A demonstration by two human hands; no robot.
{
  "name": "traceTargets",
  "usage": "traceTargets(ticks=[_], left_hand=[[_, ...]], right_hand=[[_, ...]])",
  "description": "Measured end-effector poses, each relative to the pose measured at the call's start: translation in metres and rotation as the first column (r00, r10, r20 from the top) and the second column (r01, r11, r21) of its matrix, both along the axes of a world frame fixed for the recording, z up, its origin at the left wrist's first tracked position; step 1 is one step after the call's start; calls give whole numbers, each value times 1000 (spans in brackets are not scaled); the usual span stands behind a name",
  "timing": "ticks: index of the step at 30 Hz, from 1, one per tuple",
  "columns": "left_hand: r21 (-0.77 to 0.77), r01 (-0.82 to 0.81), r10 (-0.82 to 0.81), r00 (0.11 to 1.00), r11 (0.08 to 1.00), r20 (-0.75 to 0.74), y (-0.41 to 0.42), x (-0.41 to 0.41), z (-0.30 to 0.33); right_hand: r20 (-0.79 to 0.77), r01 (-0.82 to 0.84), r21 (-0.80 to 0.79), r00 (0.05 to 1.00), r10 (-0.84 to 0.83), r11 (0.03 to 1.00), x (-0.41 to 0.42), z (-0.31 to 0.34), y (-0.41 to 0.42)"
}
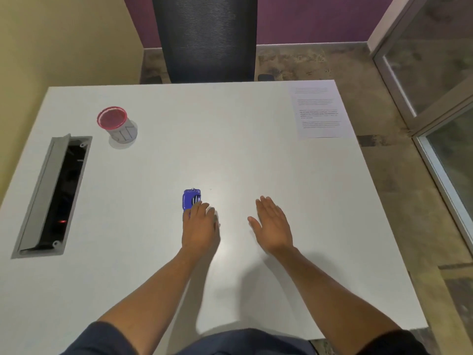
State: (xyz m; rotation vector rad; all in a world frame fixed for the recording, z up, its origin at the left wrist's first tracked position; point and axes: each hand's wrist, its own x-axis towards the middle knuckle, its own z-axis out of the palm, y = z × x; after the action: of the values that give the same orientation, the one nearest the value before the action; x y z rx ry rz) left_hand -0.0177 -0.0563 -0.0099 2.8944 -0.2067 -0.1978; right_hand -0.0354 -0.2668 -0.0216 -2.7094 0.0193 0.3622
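A small blue object (pixel 190 199) with a metal clip lies near the middle of the white table (pixel 230 155). My left hand (pixel 199 226) lies just behind it, its fingertips over the object's near end; whether they curl round it is not clear. My right hand (pixel 272 224) hovers or rests flat to the right, fingers straight and spread, holding nothing. A grey cup with a red rim (pixel 116 126) stands at the far left of the table.
A cable box (pixel 51 196) with its lid raised is sunk into the table's left side. A printed sheet of paper (pixel 320 111) lies at the far right corner. A dark mesh chair (pixel 204 37) stands behind the far edge. Glass panels (pixel 440 85) stand to the right.
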Motion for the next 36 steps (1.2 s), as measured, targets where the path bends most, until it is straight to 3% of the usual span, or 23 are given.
traceTargets(ticks=[7, 12, 18, 25, 36], left_hand=[[28, -2, 1, 999, 1000, 44, 30, 9, -6], [41, 6, -7, 1000, 999, 23, 27, 17, -17], [78, -20, 14, 997, 997, 69, 21, 25, -29], [92, 20, -25, 998, 996, 52, 17, 29, -34], [265, 86, -68, 995, 960, -76, 4, 27, -28]], right_hand=[[9, -11, 57, 1000, 10, 998, -23, -6, 28], [280, -26, 55, 960, 9, 998, -25, -11, 29], [81, -37, 107, 996, 29, 994, -11, -16, 21], [-18, 21, 178, 1000, -18, 984, -9, -23, 19], [-107, 102, 293, 992, -73, 951, -15, -27, 14]])
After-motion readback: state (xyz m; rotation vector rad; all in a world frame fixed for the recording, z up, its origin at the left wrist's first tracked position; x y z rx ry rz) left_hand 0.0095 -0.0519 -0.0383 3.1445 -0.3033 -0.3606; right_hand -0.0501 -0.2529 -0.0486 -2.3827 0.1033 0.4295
